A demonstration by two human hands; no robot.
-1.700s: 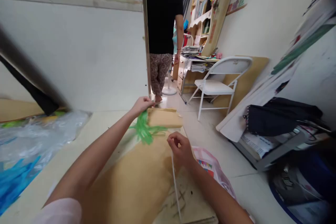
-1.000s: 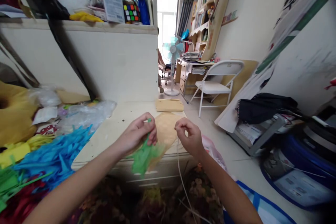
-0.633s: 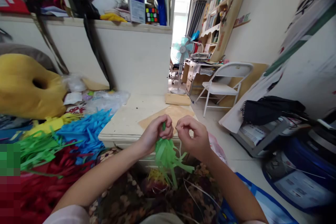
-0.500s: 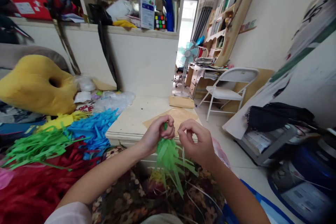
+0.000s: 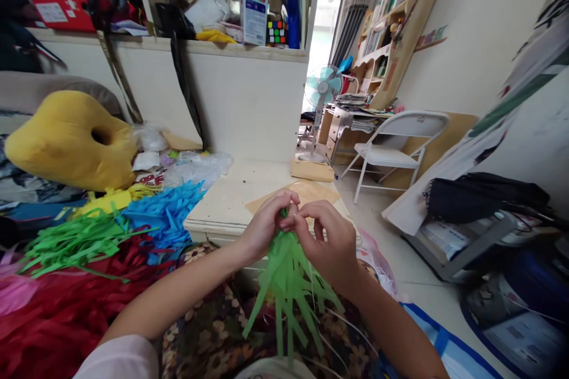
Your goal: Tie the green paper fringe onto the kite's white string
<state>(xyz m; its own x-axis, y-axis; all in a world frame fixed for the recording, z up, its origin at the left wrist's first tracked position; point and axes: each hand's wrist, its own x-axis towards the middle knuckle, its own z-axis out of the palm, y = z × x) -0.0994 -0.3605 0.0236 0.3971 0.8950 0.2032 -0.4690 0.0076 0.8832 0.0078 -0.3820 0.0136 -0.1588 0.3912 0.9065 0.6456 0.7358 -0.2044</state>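
Note:
A bundle of green paper strips (image 5: 287,284) hangs down over my lap, gathered at its top end. My left hand (image 5: 264,226) is closed round that top, fingers curled. My right hand (image 5: 326,240) meets it from the right and pinches at the same spot; its fingertips touch the left hand's. A thin pale string (image 5: 342,325) trails down below my right hand. Both hands are just in front of the near edge of a low cream table (image 5: 222,207), where a sheet of brown paper (image 5: 311,192) lies.
Piles of cut paper strips lie to my left: blue (image 5: 164,213), green (image 5: 75,243), red (image 5: 66,308) and yellow (image 5: 106,200). A yellow cushion (image 5: 71,139) sits behind them. A white folding chair (image 5: 391,142) and a fan (image 5: 322,86) stand beyond the table.
The view dropped from the doorway, where a person stood, to my lap. My hands drew the green bundle back off the table toward me and closed together on its top.

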